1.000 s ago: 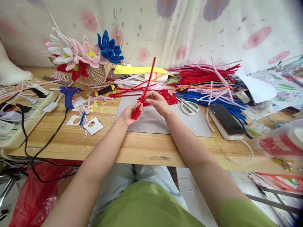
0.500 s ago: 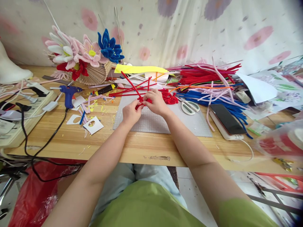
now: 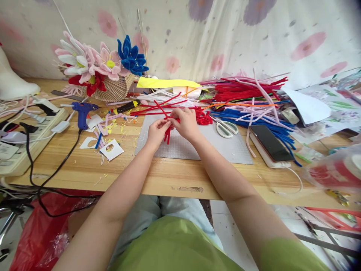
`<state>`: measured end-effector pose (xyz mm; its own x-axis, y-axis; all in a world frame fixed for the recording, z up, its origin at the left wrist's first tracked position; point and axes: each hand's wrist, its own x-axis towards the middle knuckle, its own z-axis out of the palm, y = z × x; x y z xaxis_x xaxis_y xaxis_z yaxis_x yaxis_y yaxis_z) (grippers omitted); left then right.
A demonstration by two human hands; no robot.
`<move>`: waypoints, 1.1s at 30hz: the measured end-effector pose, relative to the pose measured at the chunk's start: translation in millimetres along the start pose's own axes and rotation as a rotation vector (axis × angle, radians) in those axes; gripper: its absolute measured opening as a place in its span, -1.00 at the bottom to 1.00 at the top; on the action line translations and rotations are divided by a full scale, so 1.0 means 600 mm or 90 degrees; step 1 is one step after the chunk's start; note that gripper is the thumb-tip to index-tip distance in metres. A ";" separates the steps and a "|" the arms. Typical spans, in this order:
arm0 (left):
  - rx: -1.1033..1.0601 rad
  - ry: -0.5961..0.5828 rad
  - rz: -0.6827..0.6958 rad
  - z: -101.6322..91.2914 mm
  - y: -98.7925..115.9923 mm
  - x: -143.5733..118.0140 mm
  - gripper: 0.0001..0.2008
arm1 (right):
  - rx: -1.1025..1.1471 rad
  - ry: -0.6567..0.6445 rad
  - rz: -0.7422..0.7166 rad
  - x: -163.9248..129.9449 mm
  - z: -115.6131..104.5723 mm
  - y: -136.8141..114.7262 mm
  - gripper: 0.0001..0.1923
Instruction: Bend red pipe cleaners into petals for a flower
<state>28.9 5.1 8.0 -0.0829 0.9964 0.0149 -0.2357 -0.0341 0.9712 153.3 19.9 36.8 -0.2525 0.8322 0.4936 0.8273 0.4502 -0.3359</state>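
Red pipe cleaners [image 3: 168,136] are pinched between my two hands, with ends sticking out below the fingers and one slanting up to the left. My left hand [image 3: 158,132] is closed on them from the left. My right hand [image 3: 185,122] grips them from the right, its fingertips meeting those of the left. Just behind the right hand lies a bunch of bent red pipe cleaner pieces [image 3: 203,116]. Under the hands is a grey cutting mat [image 3: 194,146]. Scissors [image 3: 226,128] with pale handles rest at the mat's right side.
Bundles of red [image 3: 239,90] and blue pipe cleaners [image 3: 254,117] lie behind and right. A phone [image 3: 271,142] sits at the right. To the left are a blue glue gun [image 3: 83,114], a power strip [image 3: 31,139], paper scraps and a fuzzy flower arrangement [image 3: 105,62].
The red pipe cleaners have turned in my fingers; ends now hang below the hands, and the upward piece sits lower. My left hand has shifted slightly right.
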 end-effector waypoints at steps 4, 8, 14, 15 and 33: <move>-0.011 0.036 -0.008 0.001 0.002 0.001 -0.86 | -0.001 0.002 0.020 -0.001 -0.003 -0.011 -0.76; -0.044 0.133 0.000 0.000 -0.001 0.008 -0.89 | 0.016 -0.096 0.016 -0.003 -0.002 -0.016 -0.73; -0.185 0.169 -0.122 -0.002 0.000 0.011 -0.85 | 0.253 -0.141 0.069 -0.007 0.022 -0.004 -0.76; -0.209 0.163 -0.140 -0.002 0.001 0.010 -0.86 | 0.316 -0.141 0.089 -0.008 0.027 -0.001 -0.77; 0.185 0.314 0.258 -0.038 0.005 0.021 -0.88 | 0.497 -0.210 0.219 -0.005 0.033 0.022 -0.84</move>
<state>5.1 15.9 5.7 -0.5550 0.7560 0.3471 0.1699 -0.3055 0.9369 155.4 29.6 15.0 -0.2850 0.9571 0.0518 0.3398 0.1514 -0.9282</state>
